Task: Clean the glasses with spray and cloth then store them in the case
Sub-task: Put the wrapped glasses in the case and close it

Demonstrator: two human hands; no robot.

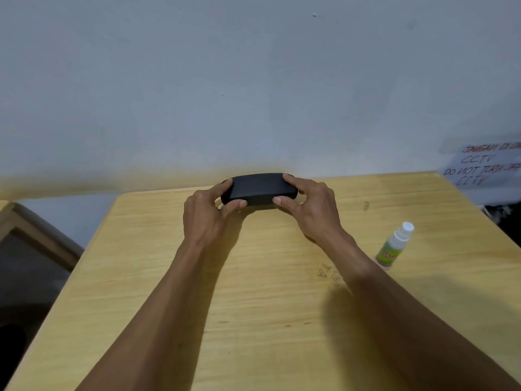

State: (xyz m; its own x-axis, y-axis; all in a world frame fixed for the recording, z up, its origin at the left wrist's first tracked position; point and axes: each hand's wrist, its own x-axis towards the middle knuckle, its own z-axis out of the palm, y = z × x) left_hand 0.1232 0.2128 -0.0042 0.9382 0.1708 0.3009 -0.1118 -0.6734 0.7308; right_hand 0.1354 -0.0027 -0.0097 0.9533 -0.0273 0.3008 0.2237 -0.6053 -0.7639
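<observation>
Matt black case (258, 189); smooth grained wood table (253, 306); plastic bottle (394, 245).

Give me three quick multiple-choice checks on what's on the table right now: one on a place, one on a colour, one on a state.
1. Where does the spray bottle stand?
A. To the right of the right forearm
B. Left of the left hand
C. On top of the case

2. What colour is the glasses case?
A. White
B. Black
C. Red

3. What is the state of the case?
A. Lying open, untouched
B. Closed, held at both ends
C. Closed, held by one hand

Key: 1 A, it stands on the wooden table near its right side. 2 B, its shell is plainly black. 3 B, the left hand and right hand pinch its ends, lid shut.
</observation>
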